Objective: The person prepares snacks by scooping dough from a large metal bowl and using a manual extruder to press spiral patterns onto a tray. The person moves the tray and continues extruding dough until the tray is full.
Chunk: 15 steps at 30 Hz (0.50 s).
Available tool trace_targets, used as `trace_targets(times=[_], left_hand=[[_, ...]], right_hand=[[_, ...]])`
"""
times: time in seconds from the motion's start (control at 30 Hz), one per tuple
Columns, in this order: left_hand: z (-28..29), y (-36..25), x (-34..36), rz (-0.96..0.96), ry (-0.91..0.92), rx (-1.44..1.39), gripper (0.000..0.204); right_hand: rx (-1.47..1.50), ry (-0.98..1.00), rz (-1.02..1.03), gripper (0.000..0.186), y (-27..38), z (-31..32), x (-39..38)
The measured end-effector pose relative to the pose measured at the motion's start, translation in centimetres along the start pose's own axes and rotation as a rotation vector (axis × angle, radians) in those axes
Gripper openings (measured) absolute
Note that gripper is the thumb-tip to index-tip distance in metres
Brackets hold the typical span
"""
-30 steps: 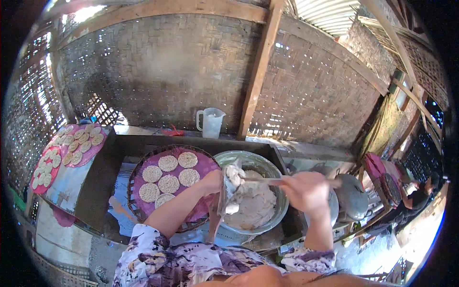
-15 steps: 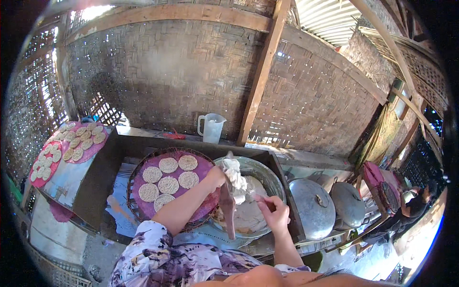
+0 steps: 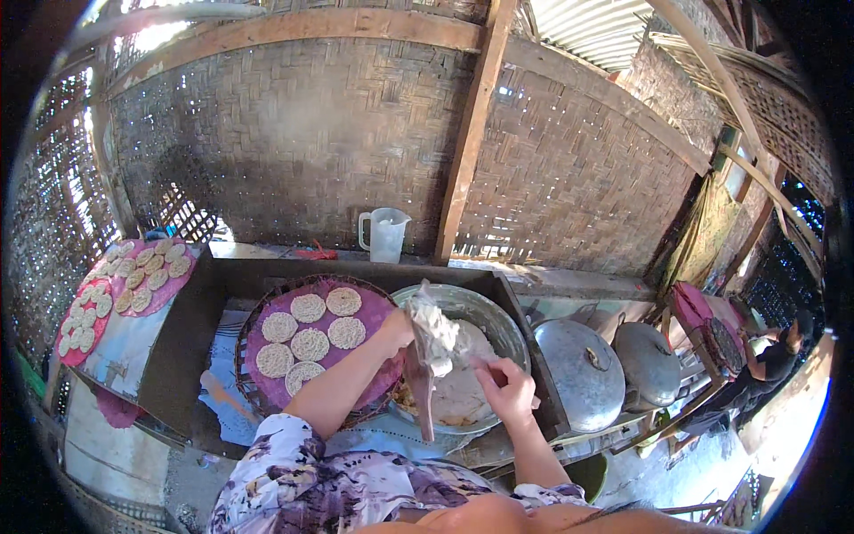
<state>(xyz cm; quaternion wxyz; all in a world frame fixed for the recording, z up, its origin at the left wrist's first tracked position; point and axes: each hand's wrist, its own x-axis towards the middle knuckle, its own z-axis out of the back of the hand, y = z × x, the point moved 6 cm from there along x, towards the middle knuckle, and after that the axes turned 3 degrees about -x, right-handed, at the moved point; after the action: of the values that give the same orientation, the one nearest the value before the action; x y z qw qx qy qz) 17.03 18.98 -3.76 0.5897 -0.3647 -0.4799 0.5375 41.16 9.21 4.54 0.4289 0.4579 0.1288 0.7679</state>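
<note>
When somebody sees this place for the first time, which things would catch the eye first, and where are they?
Probably the purple-lined round tray, left of centre, with its pale, patterned discs. Next, just right of it, the left hand grips a wooden piece bearing a soft white mass above a wide basin, with the right hand close by. Further right sit two grey lidded pots.

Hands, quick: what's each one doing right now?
Left hand: closed, holding a wooden tool.
Right hand: can't be told; its grip is too blurred.
</note>
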Motion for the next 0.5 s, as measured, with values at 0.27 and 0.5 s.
trace_targets(times=[0.27, 0.5], left_hand=[[-1.6, -7.2, -2.7, -0.234, 0.236, -0.308, 0.024], [-0.1, -5.6, -2.9, 0.218, 0.087, -0.683, 0.030]], right_hand=[[-0.192, -0.110, -0.172, 0.024, -3.7, 1.7, 2.4], [-0.030, 0.026, -0.158, 0.023, -2.0, 1.7, -0.3]])
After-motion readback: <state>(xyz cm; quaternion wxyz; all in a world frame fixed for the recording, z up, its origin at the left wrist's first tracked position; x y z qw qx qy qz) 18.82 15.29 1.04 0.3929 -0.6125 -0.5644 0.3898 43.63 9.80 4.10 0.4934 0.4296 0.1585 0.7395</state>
